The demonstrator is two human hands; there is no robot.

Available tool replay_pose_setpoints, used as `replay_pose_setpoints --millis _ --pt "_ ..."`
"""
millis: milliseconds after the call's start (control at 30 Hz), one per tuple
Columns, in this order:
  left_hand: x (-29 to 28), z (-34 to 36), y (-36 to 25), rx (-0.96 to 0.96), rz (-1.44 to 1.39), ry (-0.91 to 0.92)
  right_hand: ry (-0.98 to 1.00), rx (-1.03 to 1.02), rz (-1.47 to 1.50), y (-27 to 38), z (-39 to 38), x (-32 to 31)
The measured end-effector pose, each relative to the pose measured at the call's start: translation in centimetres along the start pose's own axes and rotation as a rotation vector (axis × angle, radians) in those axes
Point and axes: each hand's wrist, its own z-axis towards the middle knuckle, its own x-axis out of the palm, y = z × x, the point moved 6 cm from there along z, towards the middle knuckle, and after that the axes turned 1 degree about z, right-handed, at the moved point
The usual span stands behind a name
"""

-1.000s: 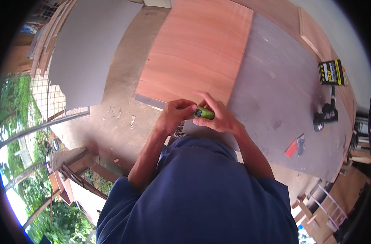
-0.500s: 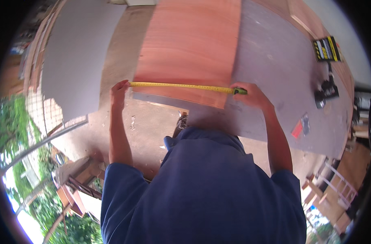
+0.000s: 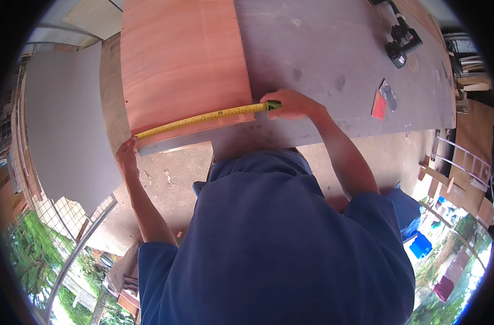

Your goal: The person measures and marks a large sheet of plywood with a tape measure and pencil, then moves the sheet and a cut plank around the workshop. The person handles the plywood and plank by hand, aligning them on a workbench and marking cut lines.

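I stretch a yellow tape measure (image 3: 198, 119) across the near end of a reddish plywood sheet (image 3: 179, 59). My left hand (image 3: 128, 154) is closed on the tape's end at the sheet's left edge. My right hand (image 3: 293, 105) grips the green tape case (image 3: 273, 105) just past the right edge, over a grey board (image 3: 333, 54) lying beneath or alongside the plywood.
A black power tool (image 3: 401, 43) lies at the upper right, with a small red piece (image 3: 378, 104) and a grey piece (image 3: 388, 95) below it. A grey sheet (image 3: 60, 114) stands left, beside wire mesh. A ladder-like rack (image 3: 463, 157) and boards crowd the right.
The tape was pulled out from its case as my hands parted. Both hands then shifted, the left going down, the right up. The view has swung toward the right.
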Motion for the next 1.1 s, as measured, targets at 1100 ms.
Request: replay_pose_setpoints --millis 1100 --pt "-0.2 2.4 1.7 -0.035 0.010 0.283 -0.055 -0.004 0.086 -4.8 -2.7 -2.1"
